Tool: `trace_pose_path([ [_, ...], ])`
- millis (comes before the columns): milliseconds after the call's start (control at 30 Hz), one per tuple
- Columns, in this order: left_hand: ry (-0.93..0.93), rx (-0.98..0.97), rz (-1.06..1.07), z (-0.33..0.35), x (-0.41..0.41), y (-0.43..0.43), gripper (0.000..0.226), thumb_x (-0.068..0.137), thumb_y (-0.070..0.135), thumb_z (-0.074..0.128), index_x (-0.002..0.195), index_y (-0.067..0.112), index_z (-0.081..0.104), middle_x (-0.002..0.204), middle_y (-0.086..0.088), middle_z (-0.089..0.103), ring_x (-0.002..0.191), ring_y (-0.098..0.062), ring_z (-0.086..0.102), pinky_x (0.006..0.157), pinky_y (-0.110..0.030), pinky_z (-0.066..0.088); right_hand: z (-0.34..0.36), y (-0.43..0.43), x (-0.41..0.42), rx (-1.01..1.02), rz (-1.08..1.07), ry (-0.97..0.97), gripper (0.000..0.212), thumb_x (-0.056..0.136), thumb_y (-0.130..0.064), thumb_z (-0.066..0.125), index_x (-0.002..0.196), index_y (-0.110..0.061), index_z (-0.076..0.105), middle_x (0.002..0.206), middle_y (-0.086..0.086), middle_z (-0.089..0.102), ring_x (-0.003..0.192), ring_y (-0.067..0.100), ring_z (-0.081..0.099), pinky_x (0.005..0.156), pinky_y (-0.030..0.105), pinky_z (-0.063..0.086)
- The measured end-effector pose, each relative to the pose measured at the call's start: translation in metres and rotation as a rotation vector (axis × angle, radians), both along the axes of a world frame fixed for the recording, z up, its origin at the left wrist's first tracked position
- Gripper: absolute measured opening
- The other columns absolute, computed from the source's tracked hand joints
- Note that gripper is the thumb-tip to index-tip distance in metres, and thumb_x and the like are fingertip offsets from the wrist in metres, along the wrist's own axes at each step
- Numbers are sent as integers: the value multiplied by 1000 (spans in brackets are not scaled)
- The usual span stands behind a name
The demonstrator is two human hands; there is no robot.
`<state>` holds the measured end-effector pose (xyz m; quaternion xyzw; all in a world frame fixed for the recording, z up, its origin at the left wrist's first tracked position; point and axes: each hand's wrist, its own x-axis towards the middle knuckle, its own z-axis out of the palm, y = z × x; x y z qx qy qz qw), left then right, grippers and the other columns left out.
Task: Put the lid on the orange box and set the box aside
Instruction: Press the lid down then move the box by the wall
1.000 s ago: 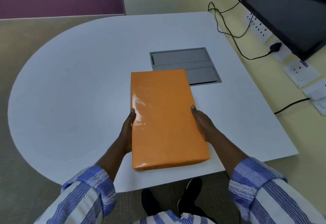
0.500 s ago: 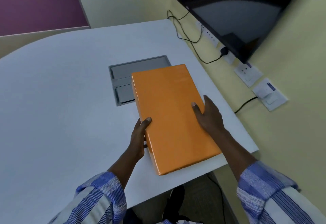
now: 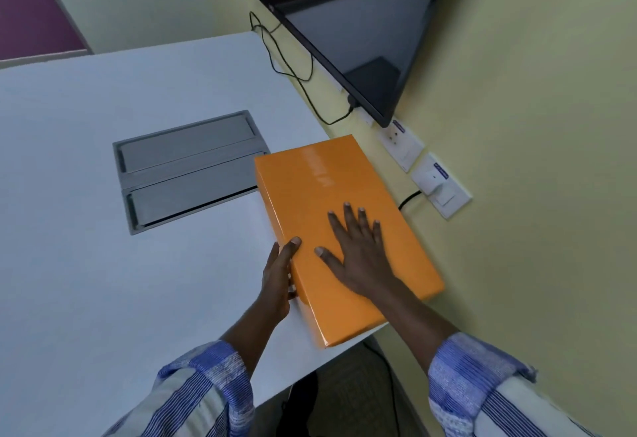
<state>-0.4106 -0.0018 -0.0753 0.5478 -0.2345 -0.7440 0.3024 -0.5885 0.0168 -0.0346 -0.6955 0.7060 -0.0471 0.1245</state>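
Observation:
The orange box (image 3: 320,195) lies flat with its lid on at the right edge of the white table (image 3: 86,230), its near right corner overhanging the edge. My right hand (image 3: 355,247) rests palm down on the lid, fingers spread. My left hand (image 3: 277,274) presses against the box's left side, thumb on the top edge and fingers along the wall.
A grey recessed cable hatch (image 3: 186,168) sits in the table just left of the box. A dark monitor (image 3: 344,23) hangs on the yellow wall to the right, with black cables (image 3: 293,64) and wall sockets (image 3: 434,181) close beyond the table edge.
The box has slid right to the table's right edge. My right hand moved from the box's side onto the lid; my left hand stayed on the left side.

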Motion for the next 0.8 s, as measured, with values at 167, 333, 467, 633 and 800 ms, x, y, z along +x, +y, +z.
trace_pose_path([
  [167,-13,22,-9,-1,-24,-1,88,67,79,66,143,45,40,131,2,61,115,-26,61,76,-42,55,-5,-6,-21,-6,-12,16,83,93,-75,22,161,-30,5,170,5,-9,155,31,-14,122,59,-6],
  [333,-18,38,-21,-2,-40,0,83,68,78,64,141,46,39,128,4,60,113,-24,60,76,-41,53,-10,-4,-34,-36,-20,8,83,94,-76,22,161,-30,6,170,5,-7,155,31,-13,122,59,-6],
  [467,-30,33,-63,-1,-48,2,79,76,78,58,144,45,35,121,10,61,110,-19,60,73,-38,52,-14,-3,-40,-45,-7,15,82,94,-76,22,161,-31,6,170,5,-7,155,30,-12,122,59,-5],
  [633,-56,-23,-137,-6,-49,2,72,88,75,46,149,41,27,120,15,59,106,-11,61,65,-28,51,-16,-2,-40,-37,-6,53,82,94,-77,17,161,-30,5,170,6,-5,155,32,-9,122,61,-1],
  [800,-86,-74,-226,3,-40,-2,72,81,81,49,139,46,27,118,21,53,103,-6,56,78,-31,47,-11,-3,-39,-1,-6,58,83,94,-76,21,161,-29,6,169,8,-6,155,34,-10,121,63,-1],
])
